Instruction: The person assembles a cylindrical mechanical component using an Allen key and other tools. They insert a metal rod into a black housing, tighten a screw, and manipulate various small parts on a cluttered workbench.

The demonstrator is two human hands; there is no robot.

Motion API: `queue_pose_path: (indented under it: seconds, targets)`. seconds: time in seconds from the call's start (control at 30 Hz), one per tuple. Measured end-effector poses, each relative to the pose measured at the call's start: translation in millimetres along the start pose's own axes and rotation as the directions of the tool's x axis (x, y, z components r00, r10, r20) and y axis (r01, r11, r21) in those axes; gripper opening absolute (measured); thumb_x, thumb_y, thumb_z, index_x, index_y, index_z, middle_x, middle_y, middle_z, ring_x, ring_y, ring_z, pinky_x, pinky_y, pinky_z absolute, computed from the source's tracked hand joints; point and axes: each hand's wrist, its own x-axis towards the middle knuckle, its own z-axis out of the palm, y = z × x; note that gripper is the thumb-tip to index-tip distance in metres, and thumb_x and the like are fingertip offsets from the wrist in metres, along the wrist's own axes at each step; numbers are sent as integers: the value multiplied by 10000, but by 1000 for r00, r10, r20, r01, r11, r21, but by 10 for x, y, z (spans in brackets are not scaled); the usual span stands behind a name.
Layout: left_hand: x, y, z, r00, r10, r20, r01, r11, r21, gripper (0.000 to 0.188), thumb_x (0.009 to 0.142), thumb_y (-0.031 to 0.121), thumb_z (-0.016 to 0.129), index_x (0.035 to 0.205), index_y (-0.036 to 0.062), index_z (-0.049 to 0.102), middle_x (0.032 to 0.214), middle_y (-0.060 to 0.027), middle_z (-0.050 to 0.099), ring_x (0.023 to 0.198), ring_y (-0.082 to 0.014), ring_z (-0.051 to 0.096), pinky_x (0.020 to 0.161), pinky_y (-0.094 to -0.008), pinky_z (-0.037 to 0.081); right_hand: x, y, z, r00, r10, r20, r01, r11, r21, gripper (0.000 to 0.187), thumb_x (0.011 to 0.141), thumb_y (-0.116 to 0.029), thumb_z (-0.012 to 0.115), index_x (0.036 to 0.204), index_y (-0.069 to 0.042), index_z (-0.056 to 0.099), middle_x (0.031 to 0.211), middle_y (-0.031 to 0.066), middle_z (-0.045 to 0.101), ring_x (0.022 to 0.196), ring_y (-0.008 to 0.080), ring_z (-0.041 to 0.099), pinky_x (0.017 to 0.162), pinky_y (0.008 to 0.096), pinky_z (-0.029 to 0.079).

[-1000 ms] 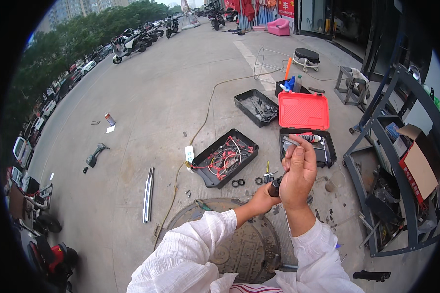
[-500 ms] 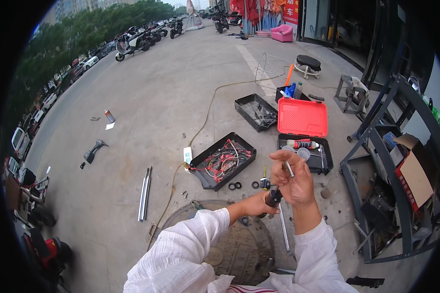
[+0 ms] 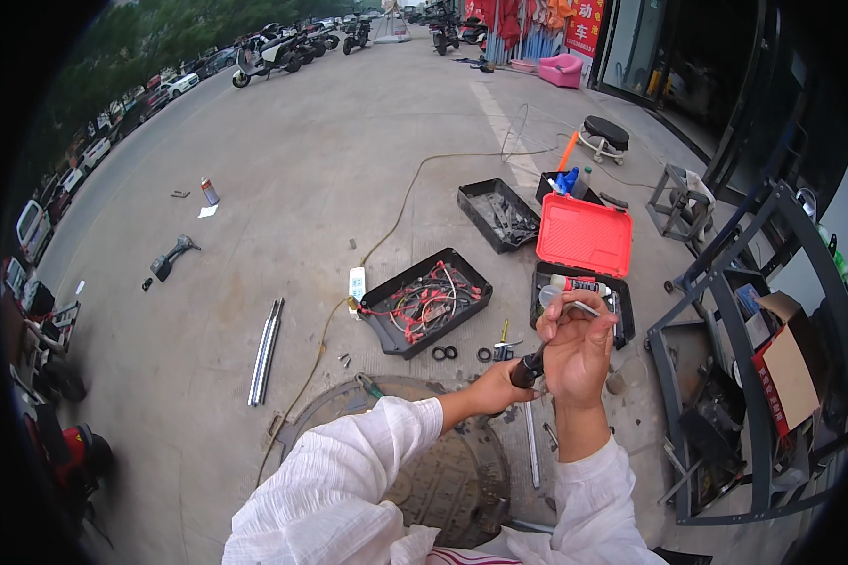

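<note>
My left hand [image 3: 496, 390] is closed around a black cylindrical part [image 3: 526, 370], its top tilted up towards my other hand. Just right of it, my right hand [image 3: 577, 363] is raised palm up, fingers curled, holding a thin bent metal rod [image 3: 586, 309] between fingers and thumb. The lower end of the black part is hidden by my left hand. Below that hand, a silver tube [image 3: 534, 447] shows; whether it joins the black part I cannot tell. Black rings [image 3: 445, 353] and a yellow-handled screwdriver [image 3: 504, 331] lie on the ground beyond my hands.
A black tray of wires [image 3: 433, 330] lies ahead, with a red-lidded toolbox [image 3: 584, 235] and another black tray [image 3: 490, 212] farther off. Two silver tubes [image 3: 266, 353] and a cordless power tool [image 3: 172, 259] lie left. A metal rack [image 3: 735, 377] stands right; a manhole cover [image 3: 443, 471] is beneath.
My right hand has turned and its fingers have curled more; the thin rod now points sideways rather than up. My left hand keeps its grip on the black part. The view has shifted slightly.
</note>
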Motion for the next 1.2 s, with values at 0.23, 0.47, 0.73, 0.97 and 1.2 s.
queue_pose_path:
  seconds: [0.23,0.47,0.73,0.97,1.2]
  targets:
    - [12,131,-143,846,-142,515,133,990,55,226,746,82,767,749,83,540,706,54,527,679,-71,483,641,-243,400,93,-272,-253,794,597,115,-604,796,35,462,1015,-476,309,838,-92,494,532,-21,380,397,57,273,373,211,196]
    - [14,139,-92,929,-125,348,121,992,32,267,738,53,762,876,51,534,744,68,503,696,-74,455,647,-246,400,-32,-45,28,997,-42,-58,15,913,-408,529,1011,-469,334,1324,-51,415,755,33,503,439,13,272,400,166,223]
    - [19,116,-35,936,-111,334,99,994,52,253,745,52,754,865,57,531,735,72,496,698,-66,453,649,-243,401,-8,-71,-137,992,124,27,-116,972,-203,377,989,-372,475,1036,-16,590,714,6,485,507,37,320,454,203,249]
    - [-20,210,-26,889,-187,418,149,981,123,260,760,53,752,842,70,506,724,65,490,687,-61,452,638,-247,397,44,-319,-383,842,373,389,-372,925,-82,376,983,-393,467,971,-24,538,598,9,411,480,82,325,468,255,258]
    - [9,81,-76,909,-144,391,127,989,68,246,763,57,752,862,58,527,757,41,530,737,-68,495,667,-259,422,56,-275,-232,848,265,459,-270,961,-56,324,979,-344,493,1048,-29,534,682,19,401,560,86,330,522,234,287]
